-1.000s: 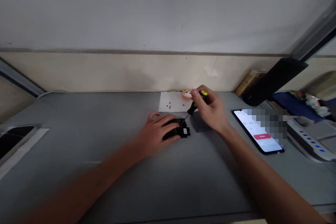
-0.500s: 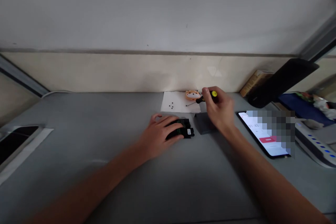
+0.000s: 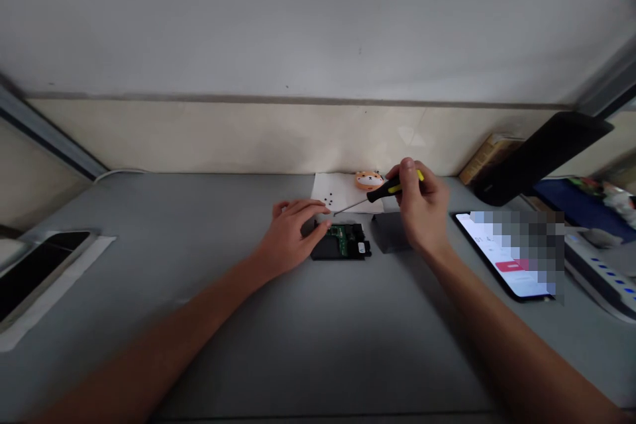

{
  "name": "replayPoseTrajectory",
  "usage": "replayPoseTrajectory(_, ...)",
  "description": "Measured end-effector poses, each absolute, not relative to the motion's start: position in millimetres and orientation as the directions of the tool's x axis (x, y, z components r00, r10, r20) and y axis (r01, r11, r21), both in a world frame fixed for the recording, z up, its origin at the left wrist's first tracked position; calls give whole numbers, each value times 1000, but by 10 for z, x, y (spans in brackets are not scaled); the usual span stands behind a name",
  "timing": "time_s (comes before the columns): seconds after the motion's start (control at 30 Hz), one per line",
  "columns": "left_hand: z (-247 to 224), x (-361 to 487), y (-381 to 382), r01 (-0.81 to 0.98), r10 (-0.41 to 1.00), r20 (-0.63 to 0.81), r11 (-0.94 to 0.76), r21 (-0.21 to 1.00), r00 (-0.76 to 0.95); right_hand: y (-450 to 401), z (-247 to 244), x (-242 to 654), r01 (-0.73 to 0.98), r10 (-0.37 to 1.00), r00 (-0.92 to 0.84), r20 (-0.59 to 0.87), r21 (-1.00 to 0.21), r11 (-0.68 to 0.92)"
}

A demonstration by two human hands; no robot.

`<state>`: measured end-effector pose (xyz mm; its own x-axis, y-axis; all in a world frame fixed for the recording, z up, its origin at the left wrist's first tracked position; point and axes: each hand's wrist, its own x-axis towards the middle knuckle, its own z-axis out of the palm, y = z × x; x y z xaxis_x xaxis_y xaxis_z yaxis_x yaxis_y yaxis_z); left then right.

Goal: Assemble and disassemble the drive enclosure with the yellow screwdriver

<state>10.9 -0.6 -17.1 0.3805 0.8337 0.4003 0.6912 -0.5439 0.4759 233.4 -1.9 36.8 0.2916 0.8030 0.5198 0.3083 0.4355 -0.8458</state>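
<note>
My right hand [image 3: 422,205] is closed around a black and yellow screwdriver [image 3: 380,194]. Its thin shaft points left and down, with the tip just above the top edge of a small black device [image 3: 328,250]. A green circuit board [image 3: 342,233] lies exposed in that device. Beside the device's upper left corner is my left hand [image 3: 293,238], thumb and forefinger apart on either side of the screwdriver tip. A tiny dark speck shows at the tip, too small to make out. Several small dark screws [image 3: 330,195] rest on a white paper [image 3: 342,202] behind.
A dark grey cover [image 3: 391,232] lies right of the device. An orange animal-faced object [image 3: 368,180] sits at the paper's back edge. To the right are a lit phone [image 3: 497,252], a black cylinder [image 3: 541,156] and a power strip [image 3: 596,271]. Another dark-screened device [image 3: 44,265] lies left.
The screwdriver tip has moved left and toward me, from over the paper to the device's top edge. My left hand has drawn back left off the device, uncovering the circuit board.
</note>
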Motion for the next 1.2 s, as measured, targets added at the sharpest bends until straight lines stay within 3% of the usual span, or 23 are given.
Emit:
replayPoseTrajectory(0.4,-159,74,3,680,767,509,-614,401,392,-33,372,2287,227,839,245,486,-870,437)
replayPoseTrajectory(0.63,-91,66,-34,714,691,528,-669,207,494,-90,396,2265,276,843,163,513,-844,461)
replayPoseTrajectory(0.83,-48,67,-55,728,657,537,-677,111,529,-129,437,2246,283,825,178,537,-830,480)
replayPoseTrajectory(1.2,-34,57,-34,683,457,574,-679,-268,680,-157,414,2216,428,719,146,679,-699,573)
